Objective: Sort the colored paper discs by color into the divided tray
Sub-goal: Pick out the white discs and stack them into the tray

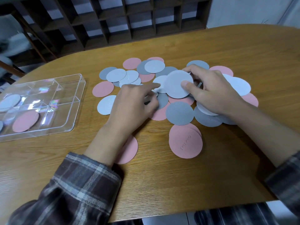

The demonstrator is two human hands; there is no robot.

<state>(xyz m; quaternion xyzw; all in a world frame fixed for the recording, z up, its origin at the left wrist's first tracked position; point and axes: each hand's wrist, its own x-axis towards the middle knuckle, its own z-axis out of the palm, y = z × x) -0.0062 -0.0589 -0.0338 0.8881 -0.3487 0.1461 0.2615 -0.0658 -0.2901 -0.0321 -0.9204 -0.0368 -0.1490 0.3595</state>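
Pink, dark grey and light grey paper discs lie overlapping in a heap (pixel 179 112) on the wooden table. My right hand (pixel 211 90) pinches a light grey disc (pixel 176 83) between thumb and fingers, lifted above the heap. My left hand (pixel 133 103) rests on the heap, index finger stretched toward another light grey disc (pixel 159 83); its other fingers curl over the discs. The clear divided tray (pixel 78 101) sits at the left, holding a light grey disc (pixel 9 102) in a far compartment and a pink disc (pixel 26 121) in a near one.
Two stacked pink discs (pixel 185 143) lie apart near the front; another pink disc (pixel 129 151) is partly under my left wrist. A dark wooden lattice shelf (pixel 129 21) stands behind the table. The table's curved edge runs close at the front right.
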